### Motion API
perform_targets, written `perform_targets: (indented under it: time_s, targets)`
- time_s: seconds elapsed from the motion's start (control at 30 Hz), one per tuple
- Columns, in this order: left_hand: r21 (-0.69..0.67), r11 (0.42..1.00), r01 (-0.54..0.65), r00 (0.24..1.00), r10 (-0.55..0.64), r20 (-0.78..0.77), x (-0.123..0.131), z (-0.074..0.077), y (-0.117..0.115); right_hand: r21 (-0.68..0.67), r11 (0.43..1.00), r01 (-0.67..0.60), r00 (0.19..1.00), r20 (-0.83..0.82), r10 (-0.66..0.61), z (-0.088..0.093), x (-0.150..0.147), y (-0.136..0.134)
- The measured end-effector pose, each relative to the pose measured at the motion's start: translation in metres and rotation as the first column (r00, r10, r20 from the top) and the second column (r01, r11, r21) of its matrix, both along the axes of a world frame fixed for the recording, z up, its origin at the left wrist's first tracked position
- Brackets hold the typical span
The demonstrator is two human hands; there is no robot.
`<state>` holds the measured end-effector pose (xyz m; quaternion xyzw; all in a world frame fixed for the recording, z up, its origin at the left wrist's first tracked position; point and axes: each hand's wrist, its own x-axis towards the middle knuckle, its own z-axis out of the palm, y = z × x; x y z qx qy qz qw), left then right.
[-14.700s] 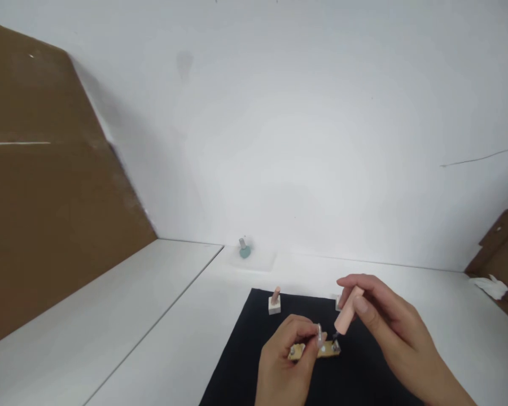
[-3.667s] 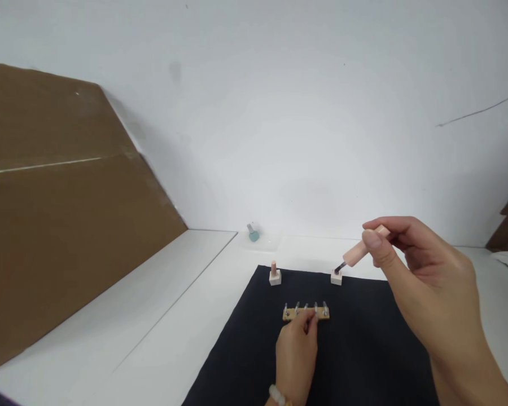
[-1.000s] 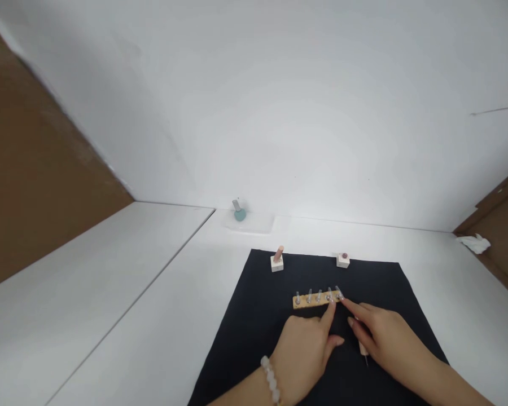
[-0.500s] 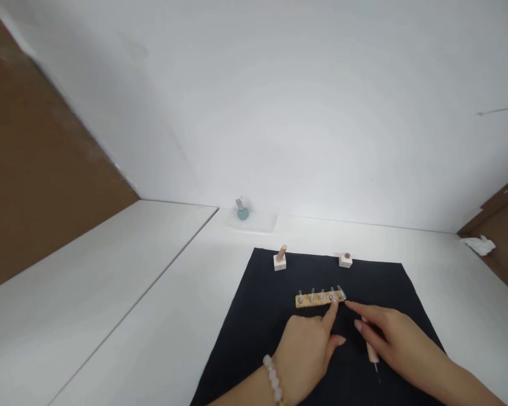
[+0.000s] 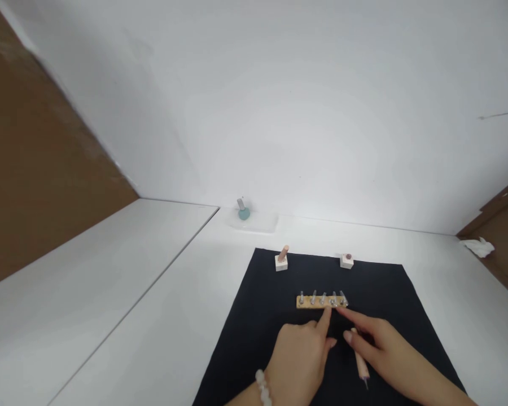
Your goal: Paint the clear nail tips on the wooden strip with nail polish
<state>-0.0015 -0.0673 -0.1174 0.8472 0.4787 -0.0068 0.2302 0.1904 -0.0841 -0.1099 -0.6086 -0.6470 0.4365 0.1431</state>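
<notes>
- Head view, left hand (image 5: 298,361): open, grasping nothing; index finger extended, tip just below the wooden strip (image 5: 317,303).
- Right hand (image 5: 385,341): open, grasping nothing; index finger extended toward the strip's clear pegs (image 5: 332,299); contact cannot be determined.
- Peach brush handle (image 5: 361,363): lying unheld on the black mat (image 5: 389,282), beneath the right hand.
- Beyond the strip: two white blocks (image 5: 281,263) (image 5: 346,261), well apart; the left block carries a tilted peach peg (image 5: 283,254).
- Farther off: teal bottle (image 5: 244,213) on a clear tray (image 5: 258,224).
</notes>
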Motion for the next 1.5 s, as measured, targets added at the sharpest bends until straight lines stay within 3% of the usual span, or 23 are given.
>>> perform_targets:
  time_s: [0.47, 1.17, 1.37, 1.5]
  targets:
    - [-0.062, 0.998, -0.031, 0.999, 0.032, 0.026, 0.002, 0.004, 0.003, -0.044, 0.999, -0.001, 0.998, -0.066, -0.002, -0.012, -0.002, 0.005]
    - [-0.077, 0.997, -0.032, 0.999, 0.034, 0.015, 0.002, 0.002, 0.004, -0.02, 1.0, -0.01, 0.999, -0.043, 0.009, -0.012, -0.002, 0.006]
    - [-0.018, 0.999, -0.03, 0.998, 0.031, 0.055, 0.001, -0.004, -0.001, -0.034, 0.999, 0.002, 0.999, -0.042, -0.003, -0.002, -0.002, -0.002]
    - [0.031, 0.992, -0.12, 0.967, 0.11, 0.231, -0.007, -0.013, -0.011, 0.006, 0.989, 0.147, 0.984, -0.102, -0.146, 0.016, 0.018, -0.015]
